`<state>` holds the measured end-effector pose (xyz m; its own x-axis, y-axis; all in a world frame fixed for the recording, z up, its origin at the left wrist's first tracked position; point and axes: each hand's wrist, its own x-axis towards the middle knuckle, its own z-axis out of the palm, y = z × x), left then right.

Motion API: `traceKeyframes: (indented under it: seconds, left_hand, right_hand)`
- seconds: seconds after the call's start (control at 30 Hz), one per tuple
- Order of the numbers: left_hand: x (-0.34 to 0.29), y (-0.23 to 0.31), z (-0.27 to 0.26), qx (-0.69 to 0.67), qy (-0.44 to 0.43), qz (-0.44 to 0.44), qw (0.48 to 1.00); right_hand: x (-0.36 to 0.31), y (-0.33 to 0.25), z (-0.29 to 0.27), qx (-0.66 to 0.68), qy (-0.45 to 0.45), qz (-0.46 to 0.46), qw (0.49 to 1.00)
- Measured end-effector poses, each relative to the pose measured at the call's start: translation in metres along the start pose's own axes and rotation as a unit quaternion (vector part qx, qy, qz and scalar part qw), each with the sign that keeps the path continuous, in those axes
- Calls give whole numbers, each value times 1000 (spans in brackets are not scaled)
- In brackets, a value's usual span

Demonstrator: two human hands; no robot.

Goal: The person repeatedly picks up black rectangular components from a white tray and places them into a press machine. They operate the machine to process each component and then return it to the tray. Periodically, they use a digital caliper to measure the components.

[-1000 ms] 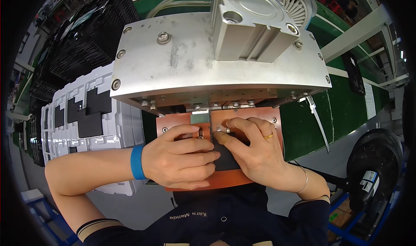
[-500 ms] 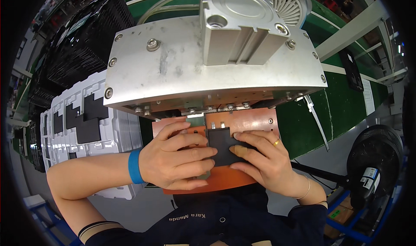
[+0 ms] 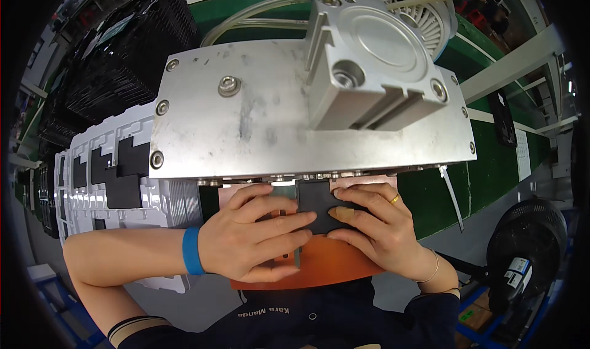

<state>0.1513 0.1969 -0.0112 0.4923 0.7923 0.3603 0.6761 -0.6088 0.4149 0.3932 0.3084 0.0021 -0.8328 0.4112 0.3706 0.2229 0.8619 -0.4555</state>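
Between the left hand (image 3: 252, 232) and right hand (image 3: 378, 223): black piece (image 3: 315, 204), uncovered part running away from them. Right overlaps it, fingers half-curled, grip can't tell. Left loosely spread, fingertips at its left edge, no grip visible.

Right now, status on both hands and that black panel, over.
Left hand spread, fingertips over left edge of black panel. Right hand touching its right side. Panel over orange base plate. Silver metal block hides anything beyond.

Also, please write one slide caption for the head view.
Left hand and right hand at a flat dark piece over an orange plate, by the front edge of a silver metal block.
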Motion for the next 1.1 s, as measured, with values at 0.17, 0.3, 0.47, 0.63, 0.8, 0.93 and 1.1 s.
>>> traceKeyframes:
  seconds: [0.17,0.3,0.47,0.63,0.8,0.93,1.1]
  left_hand:
    - [1,-1,0,-1,6,4,1000]
    - [3,-1,-2,-7,3,5,1000]
    - [2,-2,-1,-10,3,7,1000]
    - [2,-5,2,-42,15,19,999]
    - [4,-6,2,-41,17,26,999]
    - [4,-4,3,-37,25,18,999]
    - [4,-4,1,-17,12,14,1000]
  right_hand:
    - [2,2,-1,8,-21,3,1000]
    - [4,3,-4,11,-46,9,999]
    - [1,7,-2,35,-48,9,998]
    - [-1,7,-2,34,-58,15,998]
    - [0,7,-3,35,-57,17,998]
    - [1,7,-3,40,-49,16,998]
    - [4,8,-2,54,-43,14,998]
